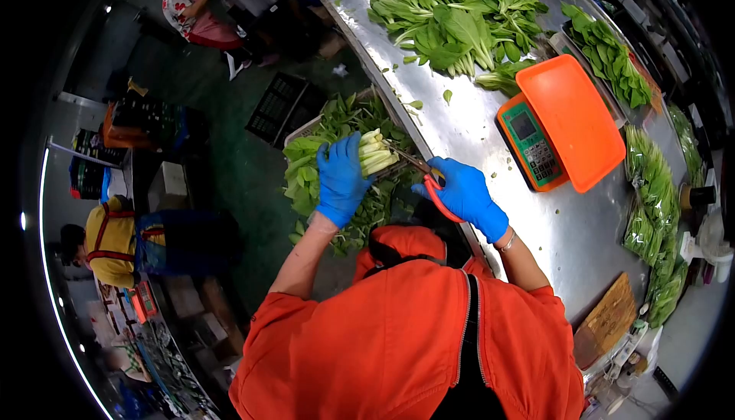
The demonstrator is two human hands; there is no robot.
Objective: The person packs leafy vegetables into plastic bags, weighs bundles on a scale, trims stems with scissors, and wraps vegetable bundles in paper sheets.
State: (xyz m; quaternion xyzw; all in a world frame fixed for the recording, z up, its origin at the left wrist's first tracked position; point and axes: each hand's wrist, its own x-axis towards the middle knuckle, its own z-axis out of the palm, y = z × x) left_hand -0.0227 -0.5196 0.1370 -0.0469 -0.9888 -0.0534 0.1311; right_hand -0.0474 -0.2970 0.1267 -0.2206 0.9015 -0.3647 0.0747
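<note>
My left hand (342,179), in a blue glove, is closed around a bunch of leafy greens (377,153) with pale stem ends pointing right. My right hand (467,192), also gloved in blue, grips scissors (435,189) with red-orange handles. The scissors' blades reach toward the pale stems; whether they touch them I cannot make out. Below the bunch is a crate (306,130) of loose greens, its rim partly hidden by leaves. Some of the leaves in my left hand merge with those in the crate.
A metal table (490,255) runs along my right side, bearing a heap of greens (459,22) and an orange scale (570,125). Bagged greens (651,194) line its far edge, near a wooden board (606,320). A black crate (285,108) stands on the floor. Two people are farther off at left.
</note>
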